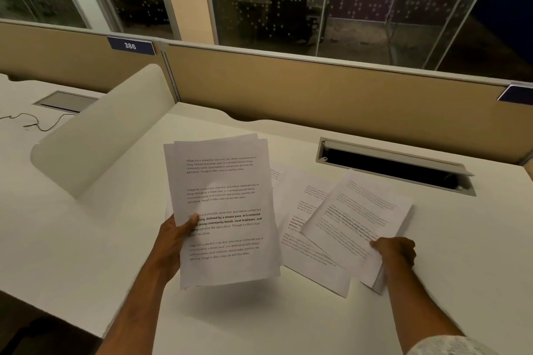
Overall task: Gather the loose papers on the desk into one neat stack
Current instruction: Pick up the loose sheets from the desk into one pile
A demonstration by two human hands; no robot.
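My left hand (176, 235) grips a small bundle of printed white sheets (227, 207), held up above the desk with the text facing me; its edges are uneven. My right hand (396, 251) pinches the near corner of another printed sheet (360, 225), which is lifted slightly and tilted to the right. Under and beside that sheet, more loose printed papers (305, 239) lie fanned out flat on the white desk (86, 239).
An open cable hatch (395, 166) sits in the desk behind the papers. A curved white divider (101, 135) stands at the left. A tan partition (317, 89) with a number plate runs along the back. A cable (31, 121) lies on the neighbouring desk.
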